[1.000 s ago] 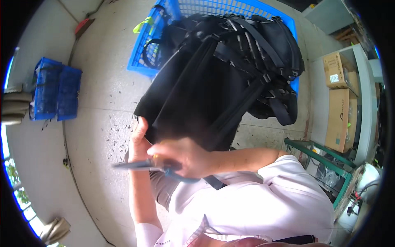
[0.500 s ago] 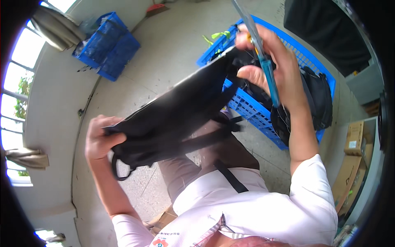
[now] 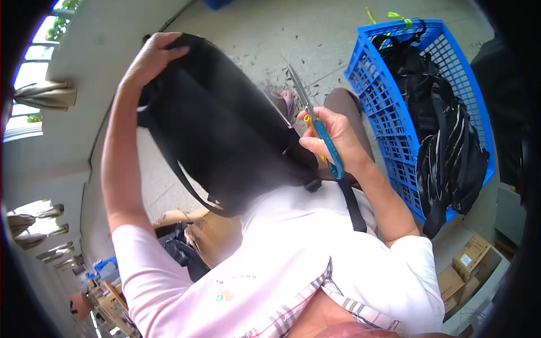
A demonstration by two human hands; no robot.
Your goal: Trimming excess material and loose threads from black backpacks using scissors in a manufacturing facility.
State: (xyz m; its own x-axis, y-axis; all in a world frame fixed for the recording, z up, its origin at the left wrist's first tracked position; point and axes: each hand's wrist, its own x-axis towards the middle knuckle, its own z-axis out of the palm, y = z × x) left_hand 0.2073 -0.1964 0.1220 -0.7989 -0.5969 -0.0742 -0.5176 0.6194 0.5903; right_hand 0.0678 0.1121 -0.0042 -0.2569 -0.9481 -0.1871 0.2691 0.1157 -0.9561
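Black bag (image 3: 222, 121) held tilted before the white shirt (image 3: 298, 236), above the floor (image 3: 253, 28) and left of the blue crate's (image 3: 376, 110) long side: the left hand (image 3: 151, 61) is clamped on the bag's upper corner, while the right hand (image 3: 337, 138), well apart from it, grips teal-handled scissors (image 3: 327, 147), blades pointing away from the body. From where I stand, blur leaves uncertain whether the blades touch the fabric. Other black bags (image 3: 448, 124) lie within the crate, one strap over its near edge.

A beige curtain (image 3: 46, 96) hangs at left, and cardboard boxes (image 3: 472, 254) stand lower right
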